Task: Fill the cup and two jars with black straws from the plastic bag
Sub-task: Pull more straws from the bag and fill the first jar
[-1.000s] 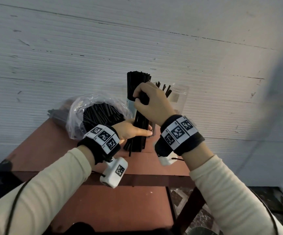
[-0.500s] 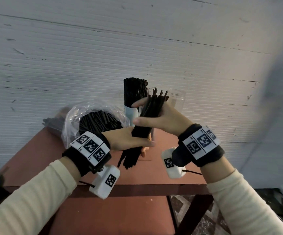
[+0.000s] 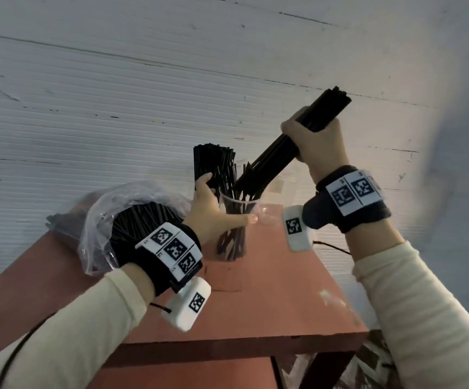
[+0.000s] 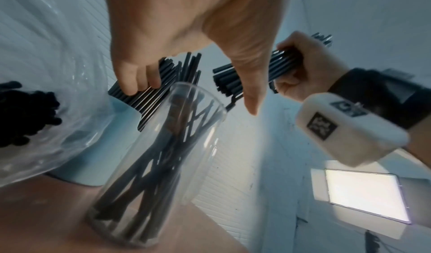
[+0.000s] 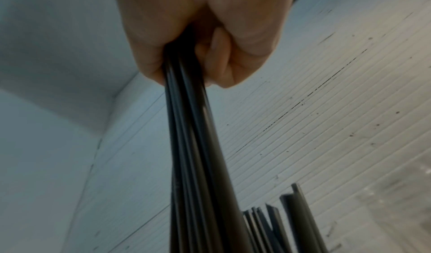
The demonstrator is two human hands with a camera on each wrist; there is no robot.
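My right hand (image 3: 319, 141) is fisted round a slanted bundle of black straws (image 3: 289, 144), lower ends just over the glass jar (image 3: 237, 220). My left hand (image 3: 213, 211) cups the jar's rim, fingers spread, thumb extended. Plastic bag (image 3: 101, 220) lies left, on the table (image 3: 270, 290).

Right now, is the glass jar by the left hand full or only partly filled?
Partly filled: the glass jar holds loose, crossed straws with gaps between them.
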